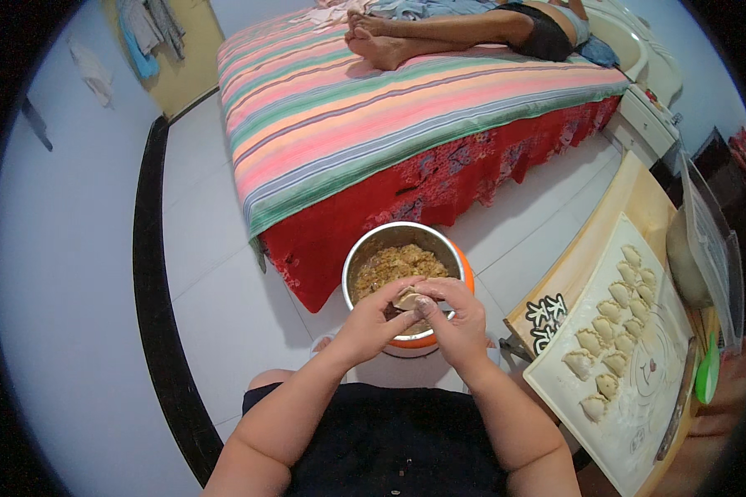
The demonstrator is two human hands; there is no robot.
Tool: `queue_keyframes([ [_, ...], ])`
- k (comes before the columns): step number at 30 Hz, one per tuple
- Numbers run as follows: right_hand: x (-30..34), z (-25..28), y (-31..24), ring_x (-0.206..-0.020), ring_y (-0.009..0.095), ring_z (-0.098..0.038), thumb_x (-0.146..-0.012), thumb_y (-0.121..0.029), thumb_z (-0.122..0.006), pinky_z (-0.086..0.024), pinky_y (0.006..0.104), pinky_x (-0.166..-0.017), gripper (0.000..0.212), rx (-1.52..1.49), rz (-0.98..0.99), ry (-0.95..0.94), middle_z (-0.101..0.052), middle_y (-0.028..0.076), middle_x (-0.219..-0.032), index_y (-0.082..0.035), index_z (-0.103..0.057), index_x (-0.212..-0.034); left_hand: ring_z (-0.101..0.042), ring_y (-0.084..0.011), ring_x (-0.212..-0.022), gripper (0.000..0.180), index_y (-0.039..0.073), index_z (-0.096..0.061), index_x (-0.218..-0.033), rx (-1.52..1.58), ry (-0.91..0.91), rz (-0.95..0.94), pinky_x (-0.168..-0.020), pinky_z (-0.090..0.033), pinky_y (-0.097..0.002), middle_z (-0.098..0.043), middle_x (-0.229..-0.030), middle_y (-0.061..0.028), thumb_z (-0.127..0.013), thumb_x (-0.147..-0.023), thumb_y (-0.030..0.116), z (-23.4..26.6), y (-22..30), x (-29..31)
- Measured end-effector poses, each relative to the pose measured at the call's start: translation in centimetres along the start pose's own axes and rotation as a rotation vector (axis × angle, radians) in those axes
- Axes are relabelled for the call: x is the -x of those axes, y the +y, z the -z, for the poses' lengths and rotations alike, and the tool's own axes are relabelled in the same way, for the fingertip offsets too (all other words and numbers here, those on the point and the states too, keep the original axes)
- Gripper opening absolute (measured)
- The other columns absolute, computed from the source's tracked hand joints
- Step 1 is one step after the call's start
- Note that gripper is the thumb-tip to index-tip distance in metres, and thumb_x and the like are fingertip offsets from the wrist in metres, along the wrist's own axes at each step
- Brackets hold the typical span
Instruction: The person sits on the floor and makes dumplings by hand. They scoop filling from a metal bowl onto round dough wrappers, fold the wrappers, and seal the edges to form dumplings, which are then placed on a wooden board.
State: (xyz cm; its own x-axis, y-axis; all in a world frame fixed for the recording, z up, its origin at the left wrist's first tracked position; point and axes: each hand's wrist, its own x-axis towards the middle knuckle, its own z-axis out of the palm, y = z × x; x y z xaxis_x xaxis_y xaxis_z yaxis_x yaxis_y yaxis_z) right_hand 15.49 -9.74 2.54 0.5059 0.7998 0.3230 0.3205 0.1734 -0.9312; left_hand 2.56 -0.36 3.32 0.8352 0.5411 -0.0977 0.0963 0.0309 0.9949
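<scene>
Holding a small dough piece (407,299) up over the metal bowl (349,275), L hand (377,321) and R hand (457,325) meet at the fingertips, thumbs on the near side, other fingers curled round the far side; grip is nearly closed, i.e. a light pinch w/ just the dough betw. the fingers. Can't tell if it's filled, as fingers cover most of it. Prob. held there b/c the chunky brown filling (402,269) sits right below, so bits that drop land back in. Bowl sits in or on sth. orange (469,273), prob. for height; exact kind n/c. To the person's R, a white board (630,447) lies on a wooden tbl (642,195), seemingly within easy reach, w/ shaped dumplings (609,331) in loose rows, prob. spaced vs. sticking, tho some look to touch. A dark stick (678,398), prob. a rolling pin, lies along the board's R edge, out of the dumplings' way; a green utensil (707,373) is just beyond. Clear plastic sheet or lid (725,265) stands up next to a rounded container (686,261), crowding that side. Straight ahead, a bed w/ striped cover (373,124) & red drape (323,265) blocks the way fwd; another person (472,33) lies on it, well apart from the work.
</scene>
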Motion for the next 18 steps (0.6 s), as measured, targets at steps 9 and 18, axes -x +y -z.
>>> queue_keyframes([
  [9,0.1,0.9,-1.6,-0.107,0.022,-0.055,-0.079,-0.002,-0.064,-0.046,0.0328,-0.091,0.037,-0.216,0.066,-0.076,-0.054,0.012,-0.117,-0.003,-0.053,-0.114,-0.056,-0.0187,-0.104,0.043,0.002,-0.044,-0.128,0.473,0.100,0.018,-0.091,-0.049,-0.0335,-0.056,-0.115,-0.0108,-0.057,-0.087,0.007,0.7,2.0,1.3],
  [18,0.8,1.9,-1.2,-0.097,0.017,-0.059,-0.082,-0.002,-0.063,-0.048,0.0290,-0.085,0.026,-0.287,-0.073,0.002,-0.060,0.009,-0.103,-0.002,-0.058,-0.107,-0.057,-0.0203,-0.104,0.043,0.001,-0.043,-0.127,0.353,0.089,-0.055,-0.091,-0.049,-0.0354,-0.056,-0.115,-0.0123,-0.057,-0.087,0.006,-0.6,2.1,1.0],
])
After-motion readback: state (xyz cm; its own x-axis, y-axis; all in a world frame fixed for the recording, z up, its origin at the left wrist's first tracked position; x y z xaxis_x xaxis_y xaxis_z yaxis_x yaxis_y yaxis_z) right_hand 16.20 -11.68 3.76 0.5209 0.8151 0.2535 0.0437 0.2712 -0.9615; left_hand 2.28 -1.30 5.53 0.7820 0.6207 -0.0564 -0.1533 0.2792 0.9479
